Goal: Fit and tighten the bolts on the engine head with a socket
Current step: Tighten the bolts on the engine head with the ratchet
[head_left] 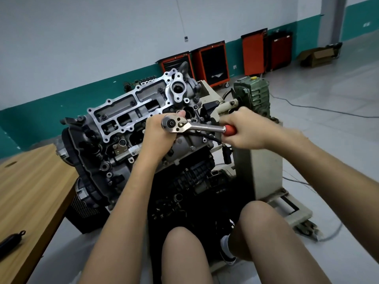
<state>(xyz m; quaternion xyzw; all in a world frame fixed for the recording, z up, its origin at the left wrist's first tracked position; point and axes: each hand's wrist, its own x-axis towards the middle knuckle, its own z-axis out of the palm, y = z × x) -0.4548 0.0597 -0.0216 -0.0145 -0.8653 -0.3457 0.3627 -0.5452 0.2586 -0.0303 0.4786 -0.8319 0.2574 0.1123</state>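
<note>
The engine (114, 140) sits tilted on a stand, its silver head (131, 105) with open cam bays facing up and left. A chrome ratchet wrench (184, 126) with a red handle lies across the head's right end. My left hand (158, 136) curls around the ratchet head from below, thumb up behind it. My right hand (244, 130) grips the red handle (229, 130). The socket and the bolt under the ratchet head are hidden by my left hand. Several bolts (104, 116) stand in the head's rim.
A wooden table (30, 191) is at the left with a black tool (10, 240) on it. The beige engine stand (258, 171) and a green gearbox (252, 95) are at the right. Orange tool carts (213, 62) line the far wall. My knees (256, 232) are below.
</note>
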